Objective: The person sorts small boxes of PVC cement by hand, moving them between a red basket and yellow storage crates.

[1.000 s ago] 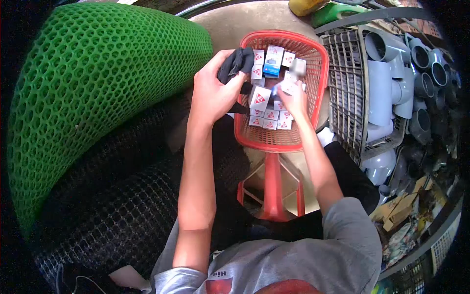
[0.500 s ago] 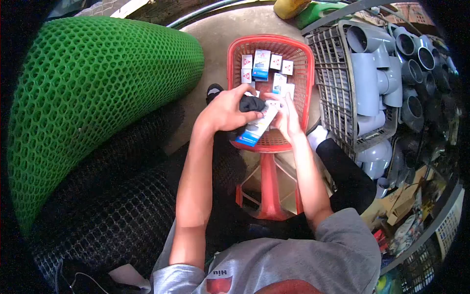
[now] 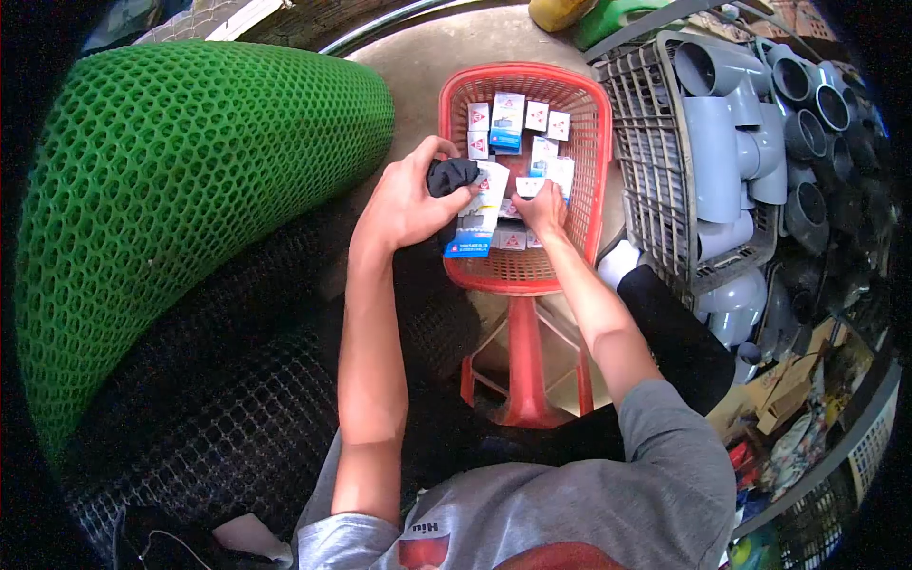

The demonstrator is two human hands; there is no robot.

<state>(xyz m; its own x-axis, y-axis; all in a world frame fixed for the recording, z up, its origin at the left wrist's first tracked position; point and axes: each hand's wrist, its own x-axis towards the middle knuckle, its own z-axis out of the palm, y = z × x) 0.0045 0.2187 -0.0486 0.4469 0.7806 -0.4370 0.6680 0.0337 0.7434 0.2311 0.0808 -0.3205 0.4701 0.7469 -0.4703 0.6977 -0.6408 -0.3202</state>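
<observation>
My left hand (image 3: 407, 204) grips a black cloth (image 3: 450, 175) together with a long white and blue box (image 3: 477, 220), at the left rim of a red plastic basket (image 3: 592, 161). My right hand (image 3: 544, 210) reaches into the basket and its fingers rest on the small white boxes with red triangles (image 3: 514, 237). More of these small boxes (image 3: 538, 116) lie in rows at the far end of the basket. The basket stands on a red stool (image 3: 527, 356).
A big roll of green plastic mesh (image 3: 190, 190) lies to the left, with black mesh (image 3: 237, 399) below it. Right of the basket stands a grey crate (image 3: 655, 190) full of grey pipe fittings (image 3: 731, 123). Cardboard and clutter lie at the lower right.
My right hand let go of the long box and went down onto the small boxes. My left hand kept the cloth and the long box and shifted slightly left and up.
</observation>
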